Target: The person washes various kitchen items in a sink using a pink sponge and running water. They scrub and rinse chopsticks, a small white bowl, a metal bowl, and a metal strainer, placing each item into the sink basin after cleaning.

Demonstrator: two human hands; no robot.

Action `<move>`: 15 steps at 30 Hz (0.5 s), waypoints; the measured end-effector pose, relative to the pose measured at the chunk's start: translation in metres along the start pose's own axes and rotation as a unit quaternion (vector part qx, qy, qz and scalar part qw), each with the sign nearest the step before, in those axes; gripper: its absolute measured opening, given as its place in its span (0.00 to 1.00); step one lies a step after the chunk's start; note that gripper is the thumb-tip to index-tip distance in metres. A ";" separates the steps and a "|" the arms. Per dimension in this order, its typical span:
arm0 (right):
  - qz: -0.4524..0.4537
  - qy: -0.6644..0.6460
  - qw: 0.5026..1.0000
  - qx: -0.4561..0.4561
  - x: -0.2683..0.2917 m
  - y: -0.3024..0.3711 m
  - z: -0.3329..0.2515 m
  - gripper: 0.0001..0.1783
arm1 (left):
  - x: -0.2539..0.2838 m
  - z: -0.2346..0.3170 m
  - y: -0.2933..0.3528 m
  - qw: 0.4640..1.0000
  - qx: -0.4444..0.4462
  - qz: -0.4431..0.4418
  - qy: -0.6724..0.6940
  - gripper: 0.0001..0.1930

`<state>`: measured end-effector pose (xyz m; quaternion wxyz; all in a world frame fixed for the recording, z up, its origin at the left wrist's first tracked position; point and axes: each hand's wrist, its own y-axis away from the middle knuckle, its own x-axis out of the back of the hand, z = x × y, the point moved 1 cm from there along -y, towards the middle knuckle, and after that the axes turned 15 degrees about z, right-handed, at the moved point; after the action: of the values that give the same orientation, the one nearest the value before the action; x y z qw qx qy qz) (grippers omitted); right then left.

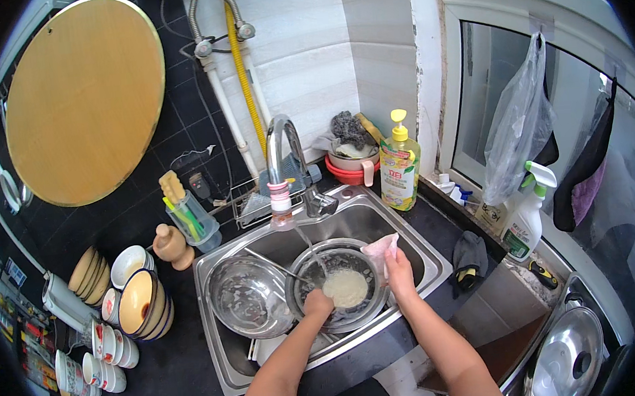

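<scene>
A stream from the chrome faucet runs into a round metal pot on the right side of the sink. Cloudy, whitish liquid fills its middle. My left hand is inside the near-left rim, curled, its fingertips hidden. Just above it ends a thin metal handle, slanting across from the neighbouring bowl; whether I grip it is unclear. At the pot's right rim my right hand closes around a pale pink cloth. To the left, a wide metal bowl tilts in the sink.
Stacked bowls and cups stand on the left counter, beside a wooden pestle-like piece and a utensil holder. Behind the sink is a yellow pump bottle. A spray bottle and lidded pan are right.
</scene>
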<state>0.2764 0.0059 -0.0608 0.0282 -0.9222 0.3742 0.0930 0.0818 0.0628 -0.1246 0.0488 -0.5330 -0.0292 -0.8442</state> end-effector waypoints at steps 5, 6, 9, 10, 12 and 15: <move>-0.007 0.031 0.999 0.021 0.002 0.000 0.010 0.16 | -0.012 0.006 -0.014 0.995 0.046 -0.072 -0.053 0.14; -0.020 0.026 0.999 -0.008 0.002 0.002 0.005 0.16 | -0.013 0.006 -0.020 0.994 0.043 -0.087 -0.048 0.14; -0.029 -0.007 0.999 0.018 -0.002 -0.003 0.010 0.16 | -0.006 0.017 -0.028 0.992 0.055 -0.114 -0.011 0.14; -0.022 0.008 1.000 0.019 -0.003 -0.001 0.007 0.16 | 0.003 0.024 -0.028 0.991 0.063 -0.120 0.004 0.13; -0.017 0.021 1.000 0.010 -0.002 -0.001 0.007 0.16 | 0.016 0.040 -0.020 0.997 -0.028 -0.048 -0.052 0.12; -0.017 0.033 0.999 0.014 -0.001 -0.005 0.015 0.17 | 0.031 0.046 -0.012 0.994 -0.085 -0.006 -0.064 0.11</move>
<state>0.2769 0.0121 -0.0752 0.0303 -0.9304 0.3608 0.0564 0.1089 0.0777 -0.0770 -0.0040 -0.5878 0.0359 -0.8082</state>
